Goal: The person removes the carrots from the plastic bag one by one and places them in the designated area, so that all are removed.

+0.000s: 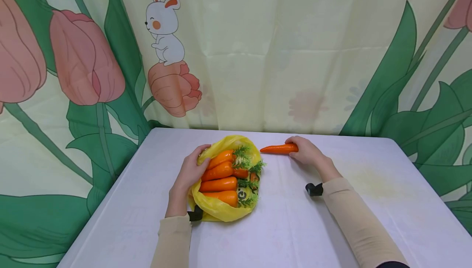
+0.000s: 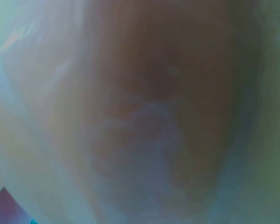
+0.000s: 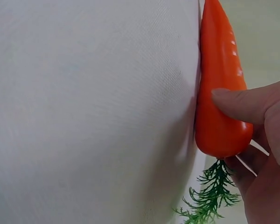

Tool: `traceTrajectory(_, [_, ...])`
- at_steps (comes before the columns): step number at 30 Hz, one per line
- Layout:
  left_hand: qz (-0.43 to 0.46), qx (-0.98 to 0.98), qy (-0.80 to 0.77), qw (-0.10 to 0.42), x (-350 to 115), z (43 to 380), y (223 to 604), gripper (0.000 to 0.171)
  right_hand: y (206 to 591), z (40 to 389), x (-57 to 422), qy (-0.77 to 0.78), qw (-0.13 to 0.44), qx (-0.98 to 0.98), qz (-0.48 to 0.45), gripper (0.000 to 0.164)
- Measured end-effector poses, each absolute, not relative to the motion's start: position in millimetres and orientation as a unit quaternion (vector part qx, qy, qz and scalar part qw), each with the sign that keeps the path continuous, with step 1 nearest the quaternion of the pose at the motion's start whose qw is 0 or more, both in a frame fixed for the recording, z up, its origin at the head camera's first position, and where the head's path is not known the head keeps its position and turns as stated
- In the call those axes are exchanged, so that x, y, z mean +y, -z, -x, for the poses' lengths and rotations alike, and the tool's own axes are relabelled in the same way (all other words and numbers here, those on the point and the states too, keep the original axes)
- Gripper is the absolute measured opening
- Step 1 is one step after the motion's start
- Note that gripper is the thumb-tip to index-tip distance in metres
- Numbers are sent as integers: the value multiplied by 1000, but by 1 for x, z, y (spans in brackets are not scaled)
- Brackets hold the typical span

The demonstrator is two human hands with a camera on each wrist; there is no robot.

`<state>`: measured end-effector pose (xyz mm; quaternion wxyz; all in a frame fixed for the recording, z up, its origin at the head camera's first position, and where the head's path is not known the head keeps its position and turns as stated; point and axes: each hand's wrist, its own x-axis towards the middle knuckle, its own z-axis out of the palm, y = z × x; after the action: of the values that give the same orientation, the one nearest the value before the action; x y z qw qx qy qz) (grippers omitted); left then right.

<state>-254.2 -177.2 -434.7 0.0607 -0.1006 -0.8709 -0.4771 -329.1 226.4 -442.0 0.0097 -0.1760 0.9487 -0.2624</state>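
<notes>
A yellow plastic bag (image 1: 231,214) lies on the table with its mouth wide and several orange carrots (image 1: 220,184) with green leafy tops showing inside. My left hand (image 1: 189,169) grips the bag's left rim, the thumb over the edge beside the upper carrots. To the right of the bag, my right hand (image 1: 307,152) holds another carrot (image 1: 278,149) by its thick end, tip pointing left at the bag. In the right wrist view, the thumb presses on that carrot (image 3: 221,70), and its green top (image 3: 214,191) hangs below the fingers. The left wrist view is a close blur.
A white-covered table (image 1: 287,227) carries everything. Behind it hangs a curtain (image 1: 258,55) printed with tulips and a rabbit. Black wrist-worn devices show at the right cuff (image 1: 314,189) and the left cuff (image 1: 195,214).
</notes>
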Motion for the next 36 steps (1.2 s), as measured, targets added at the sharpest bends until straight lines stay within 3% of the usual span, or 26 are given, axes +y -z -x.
traceTrajectory(12, [107,-867,481,66,-178,255,435,42,437,326,229,273,36,950,149,49])
traceTrajectory(20, [106,-869,480,58,-178,254,433,42,433,324,233,272,2,947,169,48])
traceTrajectory(36, [114,-868,480,63,-177,254,434,42,426,322,233,262,-8,949,175,46])
